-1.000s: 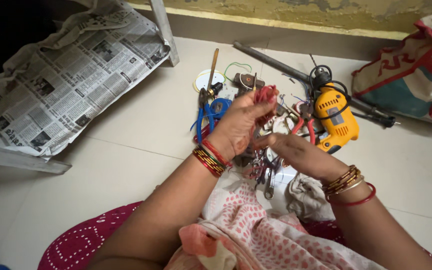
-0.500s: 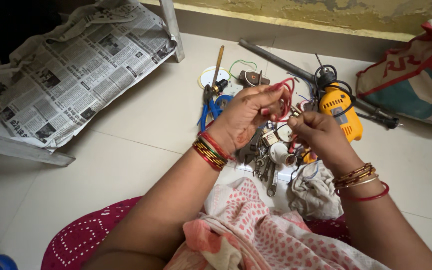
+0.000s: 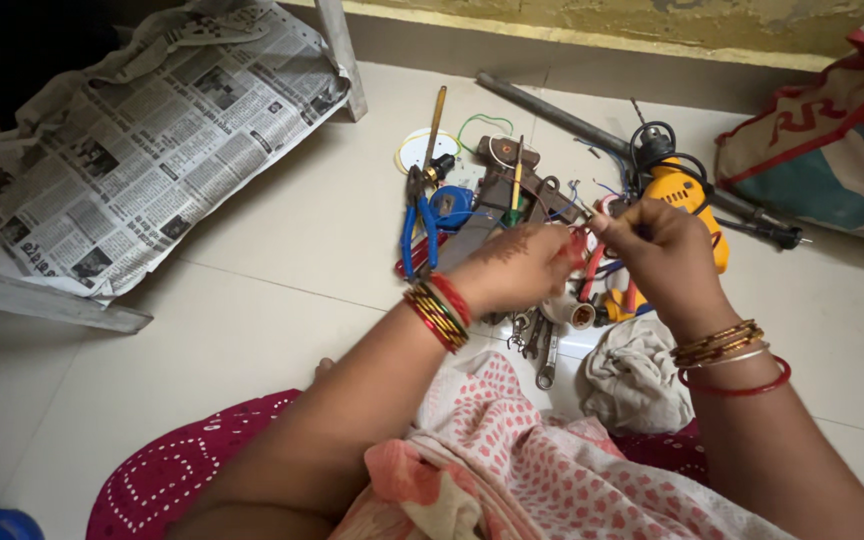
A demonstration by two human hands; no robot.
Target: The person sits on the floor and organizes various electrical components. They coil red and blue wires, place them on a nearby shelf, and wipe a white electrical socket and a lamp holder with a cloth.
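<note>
Both hands, left hand (image 3: 522, 265) and right hand (image 3: 657, 255), pinch thin red wire (image 3: 580, 245) between clenched fingers.

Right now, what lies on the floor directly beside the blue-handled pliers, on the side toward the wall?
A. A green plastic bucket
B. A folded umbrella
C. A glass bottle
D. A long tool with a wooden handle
D: a long tool with a wooden handle lies just above the blue-handled pliers, pointing toward the wall; no bucket, bottle or umbrella shows.
</note>
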